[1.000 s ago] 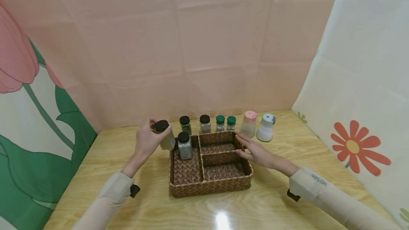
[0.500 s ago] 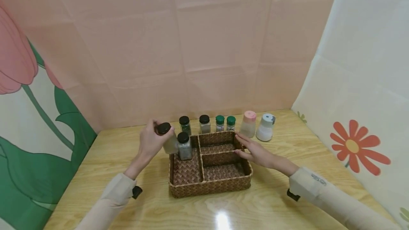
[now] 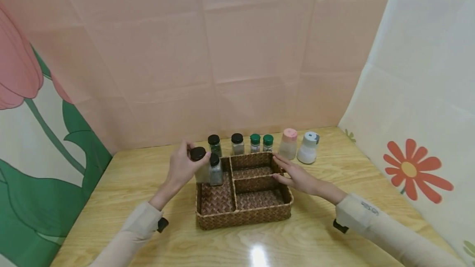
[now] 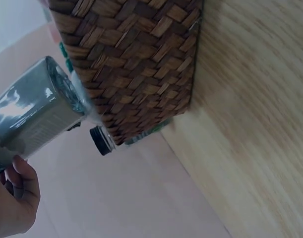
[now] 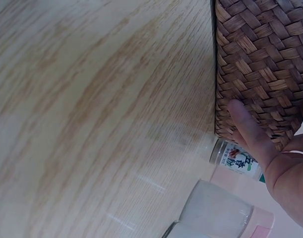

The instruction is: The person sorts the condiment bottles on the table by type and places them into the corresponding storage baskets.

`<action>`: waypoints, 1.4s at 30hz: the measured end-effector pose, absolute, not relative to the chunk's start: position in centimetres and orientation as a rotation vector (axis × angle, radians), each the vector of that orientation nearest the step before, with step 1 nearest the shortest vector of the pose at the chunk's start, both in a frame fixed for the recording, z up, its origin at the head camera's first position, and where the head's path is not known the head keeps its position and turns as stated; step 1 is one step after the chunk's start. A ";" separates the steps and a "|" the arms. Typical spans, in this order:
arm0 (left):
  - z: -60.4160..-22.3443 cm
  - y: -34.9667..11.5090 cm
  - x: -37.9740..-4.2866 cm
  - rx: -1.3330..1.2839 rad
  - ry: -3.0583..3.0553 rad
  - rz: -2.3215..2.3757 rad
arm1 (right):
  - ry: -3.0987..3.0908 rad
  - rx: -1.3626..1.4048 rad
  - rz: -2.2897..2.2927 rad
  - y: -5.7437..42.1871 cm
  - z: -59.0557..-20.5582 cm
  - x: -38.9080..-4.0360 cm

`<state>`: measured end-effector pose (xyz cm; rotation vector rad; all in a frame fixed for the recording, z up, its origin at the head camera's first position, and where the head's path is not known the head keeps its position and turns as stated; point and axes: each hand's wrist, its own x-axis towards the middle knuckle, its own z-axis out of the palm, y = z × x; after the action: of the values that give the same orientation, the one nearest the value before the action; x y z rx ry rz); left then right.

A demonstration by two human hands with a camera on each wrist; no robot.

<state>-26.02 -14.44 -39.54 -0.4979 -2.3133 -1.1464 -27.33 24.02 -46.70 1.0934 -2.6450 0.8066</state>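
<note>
My left hand (image 3: 183, 166) holds a clear jar (image 3: 202, 175) by its upper part, just below the black lid (image 3: 198, 153). The jar is over the back left of the woven basket (image 3: 245, 216), close beside another black-lidded jar (image 3: 216, 175) standing in the left compartment. From the left wrist view, the held jar (image 4: 39, 109) appears above the basket's rim; its base is clear of the wall. My right hand (image 3: 298, 176) rests on the basket's right rim with fingers extended. One finger (image 5: 248, 129) lies against the outer woven wall in the right wrist view.
Behind the basket stand two black-lidded jars (image 3: 238, 145), two small green-capped bottles (image 3: 255, 143), a pink-topped shaker (image 3: 288, 145) and a white shaker (image 3: 308, 149). Dividers (image 3: 234, 195) split the basket into three compartments. A pink cloth backdrop (image 3: 222, 73) rises at the table's back edge.
My left hand has moved right and slightly toward me, carrying the jar from beside the basket to over its left compartment, next to the standing jar. The right hand stays in place.
</note>
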 end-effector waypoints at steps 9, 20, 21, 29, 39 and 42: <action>-40.4 -13.6 -25.9 -0.519 -2.337 -1.139 | -2.673 1.087 0.814 24.1 -46.6 -27.4; -40.9 -12.9 -25.6 -0.554 -2.443 -1.086 | -2.645 1.098 0.811 24.0 -46.7 -27.4; -40.9 -12.9 -25.6 -0.553 -2.457 -1.063 | -2.640 1.099 0.810 24.0 -46.7 -27.3; -41.5 -12.7 -25.4 -0.540 -2.504 -0.949 | -2.666 1.086 0.810 24.0 -46.7 -27.4; -42.1 -12.5 -25.6 -0.566 -2.547 -0.808 | -2.676 1.078 0.816 24.1 -46.6 -27.4; -42.4 -12.5 -25.7 -0.587 -2.547 -0.746 | -2.674 1.078 0.816 24.1 -46.7 -27.3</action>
<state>-25.73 -12.55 -42.38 -0.5873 -2.5472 -0.7456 -27.34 24.05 -46.65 1.0777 -2.6742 0.8158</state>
